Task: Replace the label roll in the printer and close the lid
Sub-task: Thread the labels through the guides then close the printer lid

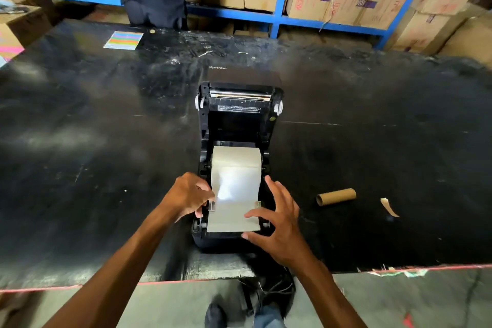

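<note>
A black label printer (205, 237) stands near the table's front edge with its lid (239, 104) swung up and back. A white label roll (236, 158) sits in the bay, and its paper strip (231, 217) runs forward over the front guides. My left hand (190, 196) rests at the left guide, fingers curled against the strip's left edge. My right hand (278, 217) is spread beside the right guide, thumb and fingertips touching the strip's right edge near its end.
An empty brown cardboard core (336, 196) lies on the black table (106, 168) right of the printer, with a torn paper scrap (389, 207) further right. A striped colour sheet (123, 40) lies far left. Blue shelving with cardboard boxes (346, 0) stands behind. Cables (277, 287) hang below.
</note>
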The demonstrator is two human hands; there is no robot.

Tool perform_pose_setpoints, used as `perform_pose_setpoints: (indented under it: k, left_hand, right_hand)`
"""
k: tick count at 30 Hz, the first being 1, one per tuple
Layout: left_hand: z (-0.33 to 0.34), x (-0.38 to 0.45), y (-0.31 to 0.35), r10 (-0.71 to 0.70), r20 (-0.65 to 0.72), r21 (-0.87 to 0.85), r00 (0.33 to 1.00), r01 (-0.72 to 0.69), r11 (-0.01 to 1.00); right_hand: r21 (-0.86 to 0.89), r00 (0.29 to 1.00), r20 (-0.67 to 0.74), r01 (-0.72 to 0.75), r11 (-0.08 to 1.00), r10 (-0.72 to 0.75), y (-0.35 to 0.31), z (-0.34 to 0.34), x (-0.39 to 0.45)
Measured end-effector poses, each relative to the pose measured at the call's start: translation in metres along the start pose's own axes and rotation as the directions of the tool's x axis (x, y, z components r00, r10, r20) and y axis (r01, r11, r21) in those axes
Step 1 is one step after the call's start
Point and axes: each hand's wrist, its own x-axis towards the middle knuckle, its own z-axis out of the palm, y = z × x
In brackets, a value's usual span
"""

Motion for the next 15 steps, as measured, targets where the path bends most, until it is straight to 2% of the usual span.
perform_pose_setpoints:
  k: [3,6,7,8,11,12,15]
  left_hand:
    - [0.004,-0.007,-0.001,0.035,-0.043,-0.016,0.998,-0.036,0.999]
    - [0.01,-0.022,-0.007,0.121,-0.266,-0.025,0.956,-0.132,0.991]
    - [0.01,-0.03,-0.011,0.195,-0.287,0.006,0.938,-0.202,0.979]
    - [0.011,-0.038,-0.016,0.291,-0.238,0.05,0.927,-0.288,0.956]
    - [0.018,-0.057,-0.032,0.511,0.046,0.277,0.858,-0.503,0.819]
    - [0.022,-0.06,-0.036,0.551,0.057,0.34,0.833,-0.535,0.773]
    - [0.027,-0.065,-0.038,0.627,-0.043,0.423,0.778,-0.555,0.717]
  right_hand:
    - [0.009,0.998,-0.056,-0.017,1.0,0.018,-0.002,0.0,0.001]
    - [0.013,0.998,-0.055,-0.027,1.0,0.027,-0.002,0.0,-0.001]
    - [0.002,0.999,-0.038,-0.026,1.0,0.026,-0.002,0.001,-0.003]
    - [-0.008,0.999,-0.022,-0.028,1.0,0.028,-0.001,0.002,-0.005]
    - [0.011,0.999,-0.013,-0.029,1.0,0.029,-0.001,0.003,-0.011]
    - [0.018,1.0,-0.017,-0.024,1.0,0.025,-0.001,0.003,-0.011]
    - [0.035,1.0,-0.009,-0.021,0.999,0.021,-0.002,0.004,-0.013]
